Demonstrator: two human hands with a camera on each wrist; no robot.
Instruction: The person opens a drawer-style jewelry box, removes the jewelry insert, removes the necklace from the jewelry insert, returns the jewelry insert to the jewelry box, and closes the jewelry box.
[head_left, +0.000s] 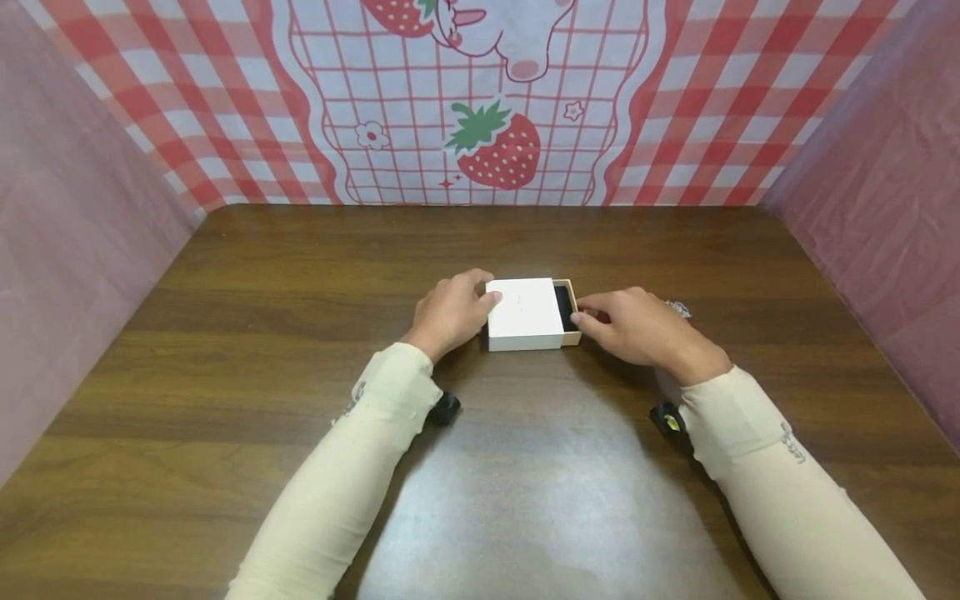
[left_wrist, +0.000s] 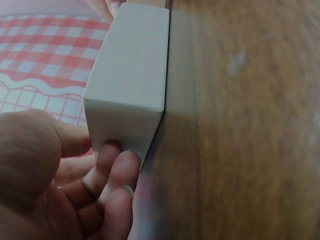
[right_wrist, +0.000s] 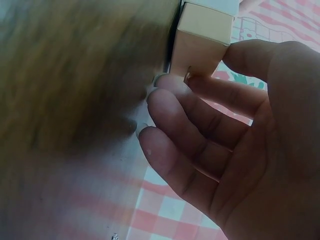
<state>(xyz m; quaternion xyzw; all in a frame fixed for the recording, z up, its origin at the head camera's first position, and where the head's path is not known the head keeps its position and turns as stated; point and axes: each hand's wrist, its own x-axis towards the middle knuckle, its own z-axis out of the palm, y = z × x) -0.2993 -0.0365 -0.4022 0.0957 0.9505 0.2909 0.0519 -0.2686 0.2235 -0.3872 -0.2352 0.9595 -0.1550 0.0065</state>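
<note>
A flat white box sleeve (head_left: 523, 312) lies on the wooden table, with a tan inner drawer (head_left: 571, 338) sticking partly out of its right end. Black lining (head_left: 564, 308) shows inside the drawer. My left hand (head_left: 452, 310) holds the sleeve's left end, thumb on the top face and curled fingertips (left_wrist: 124, 167) against the end wall. At the opposite end my right hand (head_left: 637, 325) pinches the drawer's outer wall between thumb and index finger. Its other fingers (right_wrist: 167, 107) curl loosely below, near the tabletop.
A small silvery, chain-like thing (head_left: 678, 309) lies on the table (head_left: 300, 275) just behind my right hand. A black wrist device (head_left: 445, 408) shows under the left cuff, another black device (head_left: 667, 419) under the right. A red-and-white strawberry-print cloth (head_left: 480, 158) hangs along the back edge.
</note>
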